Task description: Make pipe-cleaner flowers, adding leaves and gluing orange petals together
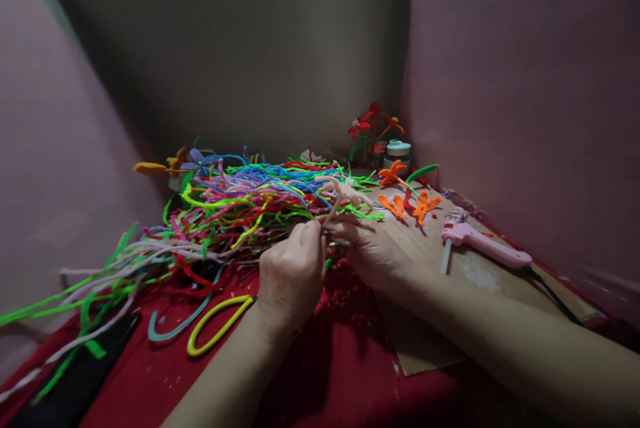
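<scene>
My left hand (293,271) and my right hand (373,248) meet at the middle of the table, both pinched on a pale peach pipe cleaner piece (340,198) that rises between the fingertips. Its upper end is twisted into small loops. Just behind it lies a big tangled heap of coloured pipe cleaners (235,205). Both hands hover over the red cloth (325,361) that covers the table.
A pink glue gun (485,245) lies on a brown cardboard sheet (480,281) at the right, beside orange pipe cleaner shapes (410,205). Scissors with yellow and teal handles (200,325) lie at the front left. Finished pipe cleaner flowers (373,125) and a small jar (399,153) stand in the back corner.
</scene>
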The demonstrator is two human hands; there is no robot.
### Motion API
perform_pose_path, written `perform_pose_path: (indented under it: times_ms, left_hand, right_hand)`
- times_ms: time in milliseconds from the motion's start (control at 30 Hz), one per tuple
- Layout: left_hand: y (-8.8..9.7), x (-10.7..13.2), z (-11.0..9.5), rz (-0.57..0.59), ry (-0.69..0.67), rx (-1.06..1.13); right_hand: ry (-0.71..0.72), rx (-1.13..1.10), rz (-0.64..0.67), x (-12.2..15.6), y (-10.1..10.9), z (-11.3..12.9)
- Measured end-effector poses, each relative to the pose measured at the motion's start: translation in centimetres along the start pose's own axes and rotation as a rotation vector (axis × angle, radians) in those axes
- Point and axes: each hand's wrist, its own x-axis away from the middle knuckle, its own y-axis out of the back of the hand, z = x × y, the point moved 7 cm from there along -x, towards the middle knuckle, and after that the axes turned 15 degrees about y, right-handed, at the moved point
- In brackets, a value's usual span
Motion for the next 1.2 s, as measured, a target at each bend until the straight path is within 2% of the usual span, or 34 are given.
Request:
perform_pose_path:
  times_ms: [67, 133, 200, 300, 400, 567, 700, 833, 900, 967, 1133, 1200]
  left_hand:
    - [0.3, -0.1, 0.0, 0.014, 0.001, 0.085]
    - [0.8, -0.4, 0.3, 0.045, 0.073, 0.259]
    - [0.9, -0.8, 1.0, 0.11, 0.227, 0.461]
    - [0.1, -1.0, 1.7, 0.277, 0.498, 0.769]
    - [-0.7, -0.9, 1.6, 0.41, 0.648, 0.997]
    - [-1.6, -0.7, 1.4, 0.56, 0.708, 1.193]
    - [-2.4, -0.3, 1.2, 0.728, 0.728, 1.381]
    - [-2.7, -0.1, 1.0, 0.847, 0.715, 1.424]
    - [-2.5, -0.2, 0.9, 0.845, 0.684, 1.381]
    - [-2.0, -0.6, 0.8, 0.787, 0.631, 1.271]
    - [-1.4, -1.1, 1.1, 0.543, 0.528, 0.898]
    - [-1.2, -1.1, 1.2, 0.412, 0.433, 0.737]
  right_hand:
    - [0.012, 0.041, 0.044, 0.1, -0.4, 0.2]
    - [0.037, 0.078, 0.087, 0.0, -0.8, 0.6]
    - [0.051, 0.09, 0.11, -0.1, -1.1, 0.9]
    - [0.059, 0.099, 0.106, -0.2, -1.2, 1.4]
    - [0.072, 0.139, 0.116, -0.3, -1.2, 1.9]
    - [0.076, 0.076, 0.203, -0.4, -1.6, 1.5]
    - [0.066, 0.044, 0.18, -0.5, -1.4, 1.3]
    - [0.08, 0.063, 0.134, -0.4, -1.3, 1.7]
    - [0.083, 0.034, 0.084, -0.3, -1.2, 1.7]
    - [0.094, 0.017, 0.05, -0.3, -1.0, 1.7]
    - [0.121, 0.007, -0.022, -0.7, -0.1, 1.4]
    - [0.096, -0.026, -0.067, -0.8, 0.4, 1.0]
